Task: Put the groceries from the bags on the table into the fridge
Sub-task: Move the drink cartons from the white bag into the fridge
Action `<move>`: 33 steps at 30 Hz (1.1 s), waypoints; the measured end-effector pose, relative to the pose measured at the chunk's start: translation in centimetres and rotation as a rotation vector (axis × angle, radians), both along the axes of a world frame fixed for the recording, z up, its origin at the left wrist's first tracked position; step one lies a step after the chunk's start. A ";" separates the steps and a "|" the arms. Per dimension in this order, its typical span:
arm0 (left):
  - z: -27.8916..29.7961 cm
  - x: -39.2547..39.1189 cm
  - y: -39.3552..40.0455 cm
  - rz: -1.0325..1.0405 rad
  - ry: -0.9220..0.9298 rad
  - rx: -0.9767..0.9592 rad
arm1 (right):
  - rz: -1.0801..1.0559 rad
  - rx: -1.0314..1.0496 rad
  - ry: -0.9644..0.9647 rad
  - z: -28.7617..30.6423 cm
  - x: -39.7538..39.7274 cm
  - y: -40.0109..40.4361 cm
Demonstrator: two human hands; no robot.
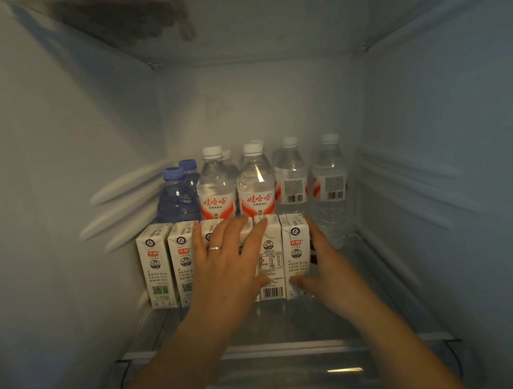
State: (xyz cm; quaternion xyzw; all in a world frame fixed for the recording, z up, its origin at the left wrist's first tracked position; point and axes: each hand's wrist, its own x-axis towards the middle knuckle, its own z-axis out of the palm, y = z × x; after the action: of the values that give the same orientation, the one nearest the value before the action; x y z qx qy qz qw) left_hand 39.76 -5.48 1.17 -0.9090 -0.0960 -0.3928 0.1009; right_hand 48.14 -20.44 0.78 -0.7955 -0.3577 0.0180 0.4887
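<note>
Both hands reach into the fridge (50, 155) over its glass shelf (280, 324). The left hand (229, 272) lies flat with fingers (237, 232) spread open against the fronts of the middle milk cartons (267, 257). The right hand (328, 263) has its fingers curled round the far side of the rightmost milk carton (296, 251) and its thumb on the front, gripping it. Two more cartons (157, 268) stand left of the left fingers. Just behind the fingertips stand clear water bottles (255, 181) and two blue bottles (176, 197).
</note>
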 end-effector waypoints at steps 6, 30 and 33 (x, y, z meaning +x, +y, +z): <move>0.2 -1.2 -0.5 -0.045 -0.001 -0.042 | 0.035 0.021 0.000 0.5 -0.8 -0.5; -15.3 -26.3 -8.5 -0.763 0.309 -0.225 | -0.734 -0.311 -0.123 -12.1 -36.8 -13.2; -18.0 -28.9 -10.9 -0.862 0.436 -0.228 | -0.837 -0.373 0.009 -15.4 -42.3 -16.0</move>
State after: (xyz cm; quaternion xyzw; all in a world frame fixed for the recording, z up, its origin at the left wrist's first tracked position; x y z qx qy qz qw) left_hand 10.89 -16.39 -16.79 -0.9323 0.2696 -0.1864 -0.1531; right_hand 5.81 -36.45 -14.62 -0.9459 0.0057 -0.1134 0.3039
